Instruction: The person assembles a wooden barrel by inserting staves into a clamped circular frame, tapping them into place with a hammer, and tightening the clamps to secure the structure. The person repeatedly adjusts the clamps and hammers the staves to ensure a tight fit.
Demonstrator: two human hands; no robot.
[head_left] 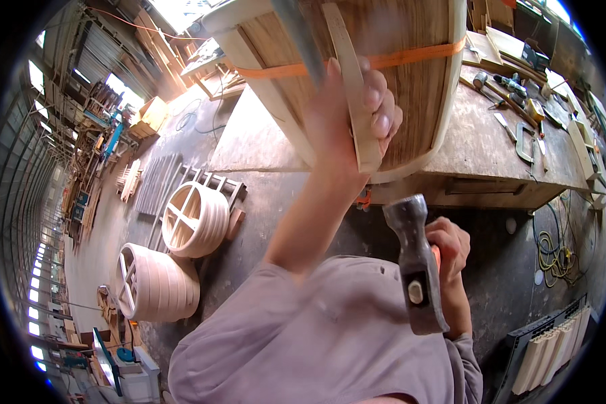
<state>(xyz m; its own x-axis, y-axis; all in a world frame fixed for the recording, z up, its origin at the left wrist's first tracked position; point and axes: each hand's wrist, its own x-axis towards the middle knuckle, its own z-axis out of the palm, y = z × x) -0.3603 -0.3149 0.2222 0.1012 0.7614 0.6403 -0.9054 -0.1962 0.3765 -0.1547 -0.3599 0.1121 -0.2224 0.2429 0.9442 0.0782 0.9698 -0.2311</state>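
In my left hand [347,124], reaching up and forward, is a pale narrow wooden strip [347,74], gripped with the fingers wrapped round it. A blurred grey bar [297,34] runs down to the same hand; whether I hold it too, I cannot tell. Just behind stands a rounded-corner wooden piece [417,101] with brown panels and a pale frame, girdled by an orange strap [411,55]. Closer to my body, my right hand [450,246] is closed on a hammer [414,269], its dark metal head raised toward me and its handle mostly hidden.
The wooden piece rests on a workbench [498,151]. Hand tools, including a C-clamp [524,141], lie at its right. Round slatted wooden frames [158,283] stand on the floor at left. Yellow cable [555,259] coils at right, above a stack of wooden slats [552,350].
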